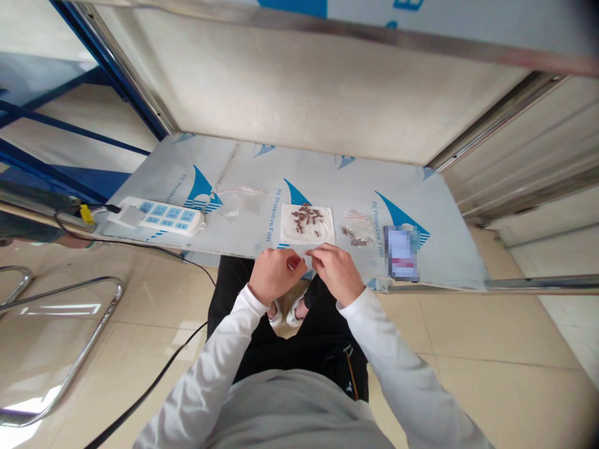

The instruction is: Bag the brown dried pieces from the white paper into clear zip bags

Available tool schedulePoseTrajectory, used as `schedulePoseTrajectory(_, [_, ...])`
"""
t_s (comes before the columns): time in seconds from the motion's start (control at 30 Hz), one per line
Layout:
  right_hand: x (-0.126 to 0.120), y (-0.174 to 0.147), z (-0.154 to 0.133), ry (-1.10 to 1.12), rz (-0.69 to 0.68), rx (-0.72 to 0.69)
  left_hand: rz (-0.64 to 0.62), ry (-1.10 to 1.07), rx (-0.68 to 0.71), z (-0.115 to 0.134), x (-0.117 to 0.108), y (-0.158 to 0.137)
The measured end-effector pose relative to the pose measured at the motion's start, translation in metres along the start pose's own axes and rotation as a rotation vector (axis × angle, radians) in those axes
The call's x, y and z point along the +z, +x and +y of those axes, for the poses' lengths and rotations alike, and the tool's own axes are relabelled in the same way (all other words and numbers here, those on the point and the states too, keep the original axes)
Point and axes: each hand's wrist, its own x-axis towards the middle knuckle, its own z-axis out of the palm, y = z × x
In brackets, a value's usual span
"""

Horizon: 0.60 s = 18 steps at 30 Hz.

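Observation:
My left hand is just in front of the table's front edge, its fingers curled and pressed together. Close by on the right, my right hand has thumb and forefinger pinched, pointing toward the left hand. Whatever lies between the fingertips is too small to make out. Just beyond both hands is a square white tray or sheet bearing several small brown cylindrical pieces. To its right lies a see-through plastic bag with more brown pieces in or on it.
A white power strip with a plug and dark cable lies on the left of the film-covered table. Another see-through bag is beside it. A pixelated phone-like object sits at right. A metal-framed chair stands left.

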Motion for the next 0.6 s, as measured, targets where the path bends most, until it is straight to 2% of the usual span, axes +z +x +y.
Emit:
schedulePoseTrajectory(0.17, [-0.003, 0.007, 0.004, 0.145, -0.075, 0.055, 0.152, 0.008, 0.284, -0.008, 0.003, 0.0])
schedulePoseTrajectory(0.23, [-0.004, 0.006, 0.001, 0.23, -0.107, 0.066, 0.124, -0.034, 0.353, -0.014, 0.014, 0.003])
schedulePoseTrajectory(0.33, [-0.001, 0.004, 0.002, 0.395, -0.132, 0.059, 0.063, -0.119, 0.316, -0.025, 0.032, 0.008])
schedulePoseTrajectory(0.43, [0.011, 0.012, 0.023, 0.461, 0.004, 0.103, 0.116, -0.161, 0.202, -0.034, 0.042, 0.007])
schedulePoseTrajectory(0.5, [0.023, 0.026, 0.044, 0.32, 0.109, 0.192, 0.155, -0.178, 0.138, -0.039, 0.044, 0.005])
schedulePoseTrajectory(0.6, [0.044, 0.05, 0.072, 0.092, 0.091, 0.285, 0.157, -0.226, 0.101, -0.047, 0.042, 0.004])
